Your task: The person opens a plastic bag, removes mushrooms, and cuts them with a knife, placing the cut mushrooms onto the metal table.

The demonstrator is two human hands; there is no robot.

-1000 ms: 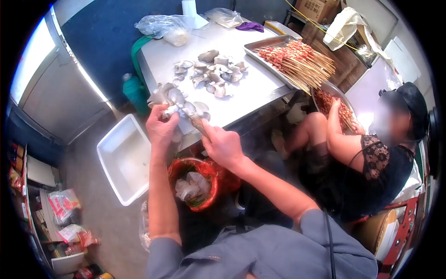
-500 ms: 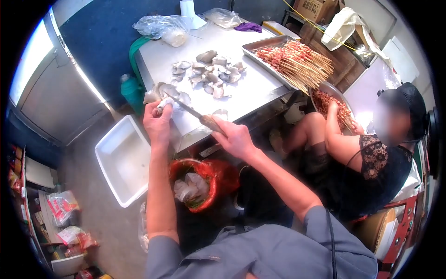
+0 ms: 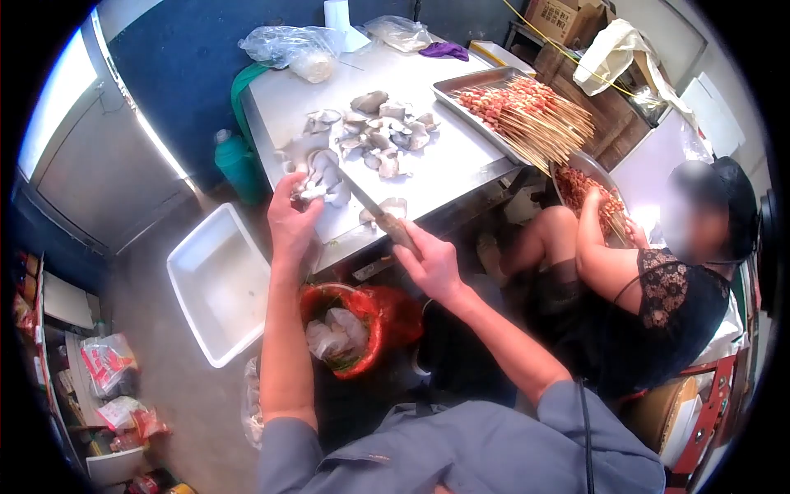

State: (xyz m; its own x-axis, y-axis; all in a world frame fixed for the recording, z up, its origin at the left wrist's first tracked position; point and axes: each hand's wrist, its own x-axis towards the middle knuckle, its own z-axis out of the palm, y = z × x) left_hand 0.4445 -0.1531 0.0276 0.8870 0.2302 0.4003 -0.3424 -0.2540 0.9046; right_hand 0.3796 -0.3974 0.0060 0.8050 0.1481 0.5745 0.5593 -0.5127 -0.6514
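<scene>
My left hand is at the near left edge of the white table, its thumb and fingers closed around the stem end of a clump of grey oyster mushrooms. In my right hand is a knife, gripped by its wooden handle. The blade points up and left, close beside the clump's right side; whether it touches is hard to tell. Cut oyster mushroom pieces lie heaped farther back on the table. A single piece rests near the front edge, partly behind the knife.
A tray of meat skewers covers the table's right end. Beyond it a seated co-worker handles skewers in a metal bowl. Below are a red-lined bucket and a white tub. Plastic bags lie at the back.
My left hand has shifted right with the mushroom clump, which is now turned with its caps showing. The knife and my right hand have moved right and slightly down, away from the stem.
</scene>
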